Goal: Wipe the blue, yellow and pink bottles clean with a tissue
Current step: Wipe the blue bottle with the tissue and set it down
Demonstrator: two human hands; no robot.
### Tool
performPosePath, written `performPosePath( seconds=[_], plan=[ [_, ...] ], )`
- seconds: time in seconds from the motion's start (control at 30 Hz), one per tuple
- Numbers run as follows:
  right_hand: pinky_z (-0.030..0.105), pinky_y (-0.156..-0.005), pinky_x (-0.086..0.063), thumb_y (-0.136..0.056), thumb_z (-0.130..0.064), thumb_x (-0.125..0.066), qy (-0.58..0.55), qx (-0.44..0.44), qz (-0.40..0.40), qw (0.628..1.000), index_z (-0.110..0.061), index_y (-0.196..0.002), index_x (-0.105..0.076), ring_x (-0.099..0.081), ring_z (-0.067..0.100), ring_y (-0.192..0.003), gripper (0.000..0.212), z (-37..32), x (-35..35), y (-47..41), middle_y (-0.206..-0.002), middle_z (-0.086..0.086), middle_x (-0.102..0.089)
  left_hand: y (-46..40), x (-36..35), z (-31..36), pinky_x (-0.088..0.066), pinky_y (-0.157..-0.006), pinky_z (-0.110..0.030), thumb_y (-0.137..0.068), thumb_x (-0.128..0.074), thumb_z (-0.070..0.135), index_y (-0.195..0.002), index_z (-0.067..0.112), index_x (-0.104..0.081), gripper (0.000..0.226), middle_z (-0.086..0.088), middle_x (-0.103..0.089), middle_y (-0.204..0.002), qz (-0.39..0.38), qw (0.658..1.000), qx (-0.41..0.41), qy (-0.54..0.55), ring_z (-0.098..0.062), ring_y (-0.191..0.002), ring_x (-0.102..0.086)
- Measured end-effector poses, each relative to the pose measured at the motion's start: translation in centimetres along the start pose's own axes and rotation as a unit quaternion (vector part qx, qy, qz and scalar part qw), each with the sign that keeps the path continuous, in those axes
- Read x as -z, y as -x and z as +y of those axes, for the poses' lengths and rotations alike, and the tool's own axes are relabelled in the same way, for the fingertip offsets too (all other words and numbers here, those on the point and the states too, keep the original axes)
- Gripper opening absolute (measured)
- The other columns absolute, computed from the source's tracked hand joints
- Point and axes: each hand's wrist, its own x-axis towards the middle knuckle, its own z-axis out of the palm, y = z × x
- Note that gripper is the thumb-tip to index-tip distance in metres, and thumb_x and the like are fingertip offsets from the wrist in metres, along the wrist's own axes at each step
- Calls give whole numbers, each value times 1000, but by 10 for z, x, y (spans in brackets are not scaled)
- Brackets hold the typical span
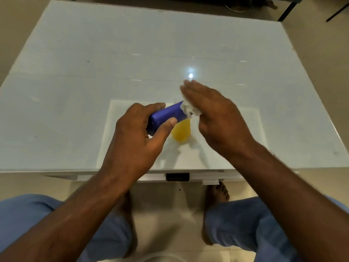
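Observation:
My left hand (139,133) grips the blue bottle (166,116), held on its side above the table with its far end pointing right. My right hand (213,114) holds a crumpled white tissue (188,109) against that end of the bottle, with the fingers stretched over it. Just below the blue bottle, the yellow bottle (182,130) lies on the table, partly covered by my hands. No pink bottle shows anywhere in the view.
The glass-topped white table (94,72) spreads wide beyond my hands, with a paler rectangular patch (245,129) under the work area. Its near edge (56,170) runs just above my knees. Dark furniture legs (289,10) stand at the far right.

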Motion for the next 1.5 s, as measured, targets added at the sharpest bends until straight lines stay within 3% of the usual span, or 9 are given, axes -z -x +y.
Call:
performPosePath(
  seconds=[0.13,0.43,0.63,0.8,1.0,1.17,1.3,1.4,1.5],
  plan=[
    [27,-110,-53,-86,14,-47,-140,-87,112,980,-11,-136,-71,-67,15,-127,61,-2,11,-5,-134,3,-73,-6,6,8,-64,-79,-35,-96,-65,37,-134,27,-60,40,-5,-70,-112,-22,941,207,266,-21,-80,-78],
    [36,-109,-55,-96,-5,-59,-111,0,199,974,4,-137,-65,-63,25,-131,43,-4,16,-4,-141,20,-65,-12,9,11,-63,-83,-42,-100,-58,10,-127,8,-62,28,-21,-72,-116,-37,805,297,512,-41,-95,-75],
    [45,-123,-42,-97,-3,-57,15,207,-7,978,10,-145,-56,-51,39,-147,50,-26,-11,11,-158,28,-49,-11,9,14,-60,-90,-40,-102,-54,13,-130,6,-64,31,-19,-69,-125,-44,822,231,519,-37,-116,-68],
    [55,-113,-51,-99,-11,-52,8,7,55,998,-4,-150,-56,-49,27,-151,52,5,2,-6,-164,11,-48,-11,13,12,-62,-85,-42,-98,-60,7,-126,3,-62,29,-18,-70,-124,4,800,238,550,-40,-103,-73],
    [59,-115,-47,-89,8,-53,38,212,10,976,9,-149,-51,-54,38,-144,60,-33,-12,14,-162,28,-44,-10,12,15,-59,-92,-42,-99,-59,11,-129,6,-65,31,-16,-71,-123,-20,843,187,504,-34,-112,-70],
    [46,-112,-52,-94,-3,-54,-35,7,73,997,-4,-149,-59,-58,22,-142,54,2,3,-6,-159,11,-54,-10,15,16,-62,-84,-40,-98,-61,7,-126,-3,-61,30,-20,-71,-121,13,806,224,548,-43,-100,-73],
    [53,-97,-59,-94,6,-52,-25,122,106,987,2,-143,-62,-61,26,-141,50,-12,8,3,-155,19,-56,-9,12,21,-61,-86,-37,-100,-58,11,-124,-1,-64,28,-19,-73,-117,-21,807,219,547,-38,-104,-73],
    [55,-113,-51,-95,15,-47,-12,251,37,967,10,-142,-58,-51,38,-149,49,-28,-6,13,-156,28,-50,-8,10,22,-61,-85,-35,-102,-56,18,-122,5,-69,28,-17,-75,-112,-32,839,201,504,-29,-104,-73],
    [61,-95,-56,-98,8,-44,27,176,55,982,2,-144,-62,-53,31,-148,49,-7,-6,5,-158,17,-53,-8,14,21,-62,-84,-36,-101,-57,18,-121,4,-66,26,-17,-76,-109,5,814,235,532,-32,-100,-75]
  ],
)
